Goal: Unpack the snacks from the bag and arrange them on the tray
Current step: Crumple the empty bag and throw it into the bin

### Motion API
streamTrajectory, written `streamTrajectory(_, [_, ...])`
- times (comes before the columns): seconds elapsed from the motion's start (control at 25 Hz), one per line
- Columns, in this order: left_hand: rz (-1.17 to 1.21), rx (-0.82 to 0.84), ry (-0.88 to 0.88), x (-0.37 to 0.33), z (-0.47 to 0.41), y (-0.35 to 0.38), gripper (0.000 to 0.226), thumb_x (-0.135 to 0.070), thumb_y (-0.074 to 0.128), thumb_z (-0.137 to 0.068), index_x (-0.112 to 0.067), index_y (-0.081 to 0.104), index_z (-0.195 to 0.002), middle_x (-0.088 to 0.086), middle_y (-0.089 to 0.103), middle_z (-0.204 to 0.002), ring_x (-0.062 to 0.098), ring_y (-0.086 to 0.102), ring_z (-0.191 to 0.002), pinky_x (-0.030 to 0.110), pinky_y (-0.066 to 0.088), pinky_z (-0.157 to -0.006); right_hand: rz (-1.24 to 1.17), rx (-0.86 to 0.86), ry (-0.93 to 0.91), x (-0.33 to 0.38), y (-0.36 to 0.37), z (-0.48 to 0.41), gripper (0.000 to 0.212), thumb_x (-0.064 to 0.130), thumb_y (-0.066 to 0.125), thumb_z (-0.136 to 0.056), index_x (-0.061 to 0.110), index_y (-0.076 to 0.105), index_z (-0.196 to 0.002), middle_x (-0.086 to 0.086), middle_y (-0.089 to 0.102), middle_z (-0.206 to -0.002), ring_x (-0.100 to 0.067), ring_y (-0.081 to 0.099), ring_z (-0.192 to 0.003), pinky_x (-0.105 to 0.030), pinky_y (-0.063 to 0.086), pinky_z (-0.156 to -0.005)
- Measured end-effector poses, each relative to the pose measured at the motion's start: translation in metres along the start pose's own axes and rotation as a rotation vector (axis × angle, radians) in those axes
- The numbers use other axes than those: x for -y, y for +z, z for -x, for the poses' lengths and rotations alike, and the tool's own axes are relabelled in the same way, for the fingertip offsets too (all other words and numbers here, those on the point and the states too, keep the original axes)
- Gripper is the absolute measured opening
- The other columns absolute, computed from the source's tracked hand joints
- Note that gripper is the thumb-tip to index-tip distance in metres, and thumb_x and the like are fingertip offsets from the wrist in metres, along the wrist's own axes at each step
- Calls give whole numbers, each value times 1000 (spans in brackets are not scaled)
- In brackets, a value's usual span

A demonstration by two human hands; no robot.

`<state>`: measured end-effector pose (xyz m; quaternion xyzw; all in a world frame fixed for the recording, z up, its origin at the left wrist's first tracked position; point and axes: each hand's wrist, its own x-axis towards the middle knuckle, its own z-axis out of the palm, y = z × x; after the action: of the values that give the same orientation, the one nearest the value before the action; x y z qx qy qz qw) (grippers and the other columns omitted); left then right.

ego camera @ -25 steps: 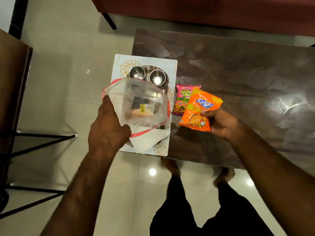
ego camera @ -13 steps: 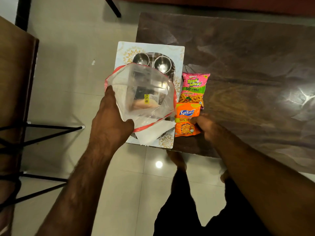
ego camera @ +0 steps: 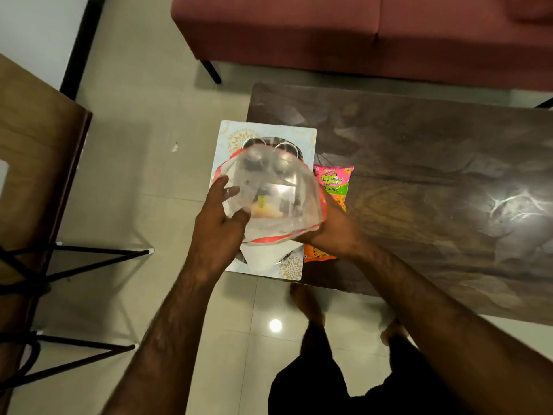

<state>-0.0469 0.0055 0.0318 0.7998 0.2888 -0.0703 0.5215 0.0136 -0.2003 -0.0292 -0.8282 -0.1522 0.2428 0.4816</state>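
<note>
I hold a clear plastic bag (ego camera: pixel 278 187) with a red rim over the white patterned tray (ego camera: pixel 302 136). My left hand (ego camera: pixel 220 223) grips its left side and my right hand (ego camera: pixel 332 232) holds its right edge. A pale packet with a yellow tag (ego camera: pixel 266 209) shows through the plastic. A pink and green snack packet (ego camera: pixel 335 182) lies on the table right of the tray. An orange snack packet (ego camera: pixel 317 254) lies below it, mostly hidden under my right hand. Two steel bowls (ego camera: pixel 254 143) on the tray are partly covered by the bag.
The dark wooden table (ego camera: pixel 434 190) runs to the right. A red sofa (ego camera: pixel 359 34) stands behind it. A brown table (ego camera: pixel 33 163) with black metal legs is at the left. My feet and dark trousers (ego camera: pixel 344 378) are on the tiled floor below the table's edge.
My right hand has set the orange packet down on the table beside the tray and moved to the bag's right edge. The bag has shifted up over the bowls.
</note>
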Motion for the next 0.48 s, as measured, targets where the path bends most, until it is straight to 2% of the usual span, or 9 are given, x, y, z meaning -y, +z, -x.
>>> streamTrajectory(0.04, [38, 28, -24, -8, 5, -1, 63, -47, 57, -90, -43, 34, -148, -16, 53, -142, 20, 64, -104, 27, 60, -72, 31, 24, -60, 14, -1, 0, 95, 26, 82, -79, 21, 27, -158, 5, 47, -153, -17, 49, -137, -40, 43, -112])
streamTrajectory(0.08, [53, 76, -38, -14, 9, -1, 68, -66, 50, -86, -45, 32, -148, -15, 51, -145, 18, 60, -117, 35, 57, -90, 111, 38, -87, 25, -2, 2, 85, 30, 72, -87, 23, 27, -159, -1, 50, -152, -22, 51, -137, -44, 44, -109])
streamTrajectory(0.12, [90, 147, -52, -20, 13, 1, 76, -76, 45, -82, -46, 28, -150, -13, 47, -150, 15, 53, -129, 44, 48, -105, 227, 43, -85, 35, -3, 6, 76, 33, 63, -92, 25, 27, -159, -5, 55, -147, -27, 53, -133, -46, 46, -105])
streamTrajectory(0.2, [209, 295, -65, -32, 23, 12, 83, -75, 52, -80, -51, 17, -152, -11, 41, -156, 9, 43, -138, 47, 37, -115, 396, 40, -64, 52, -5, 15, 63, 36, 49, -95, 26, 34, -156, -9, 60, -134, -31, 57, -123, -48, 47, -97])
streamTrajectory(0.28, [234, 349, -65, -40, 34, 28, 89, -67, 60, -84, -54, 4, -152, -8, 36, -160, 7, 41, -138, 41, 36, -115, 343, 44, -59, 67, -9, 27, 56, 33, 44, -95, 24, 45, -150, -9, 60, -135, -30, 57, -124, -47, 48, -99])
streamTrajectory(0.32, [238, 333, -72, -42, 37, 35, 90, -64, 62, -85, -55, 2, -152, -7, 34, -161, 9, 42, -139, 45, 39, -113, 303, 51, -64, 72, -13, 33, 52, 30, 44, -97, 25, 47, -149, -7, 59, -140, -28, 56, -128, -46, 47, -102])
streamTrajectory(0.4, [333, 266, -96, -44, 39, 44, 82, -48, 67, -90, -53, 12, -152, -7, 43, -154, 15, 52, -133, 54, 54, -97, 305, 75, -88, 76, -22, 44, 43, 22, 52, -99, 23, 56, -141, -1, 61, -141, -23, 57, -128, -41, 47, -102])
streamTrajectory(0.48, [378, 211, -66, -44, 35, 47, 65, -26, 68, -93, -44, 34, -145, -9, 58, -134, 13, 61, -119, 47, 62, -80, 270, 140, -80, 73, -29, 57, 36, 12, 59, -95, 19, 65, -130, 3, 66, -132, -18, 60, -123, -37, 47, -101])
